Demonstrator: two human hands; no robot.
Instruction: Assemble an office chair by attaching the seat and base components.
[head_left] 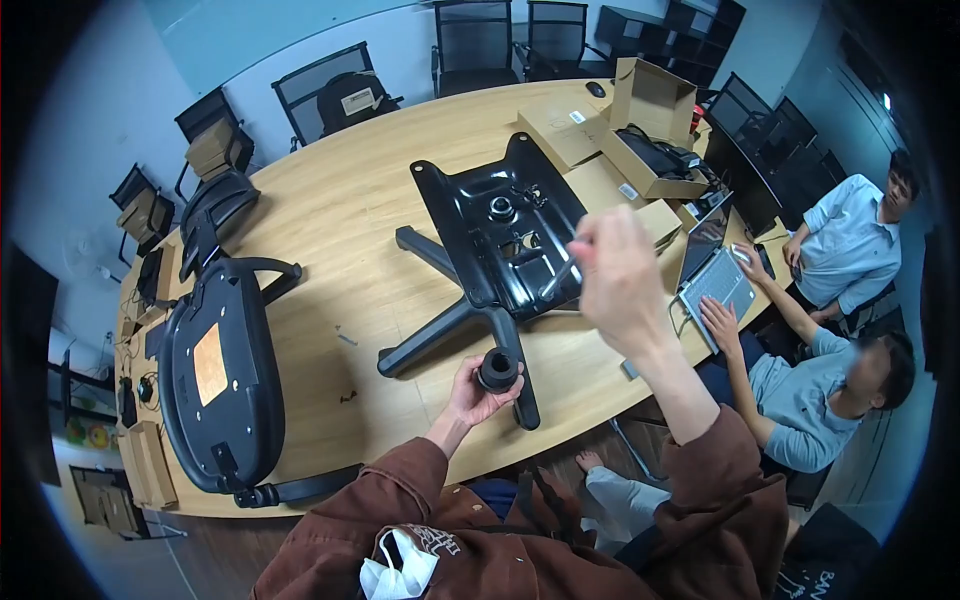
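My left hand (pixel 480 397) is closed around a short, hollow black cylinder (pixel 499 367), its round opening turned up. My right hand (pixel 622 275), blurred by motion, grips what looks like a screwdriver (pixel 563 279) with a red handle and a metal shaft pointing down-left. That shaft is over the right side of a black metal chair seat plate (pixel 470 205); I cannot tell if they touch. Under the plate are the thick black legs of a chair base (pixel 432 335), one ending near my left hand.
On the left of the table (pixel 330 230) lies a black chair part (pixel 228 400) with an armrest. Open cardboard boxes (pixel 655 150) stand at the far right. Two people sit at the right, one with hands on a laptop (pixel 718 285). Several mesh chairs line the far side.
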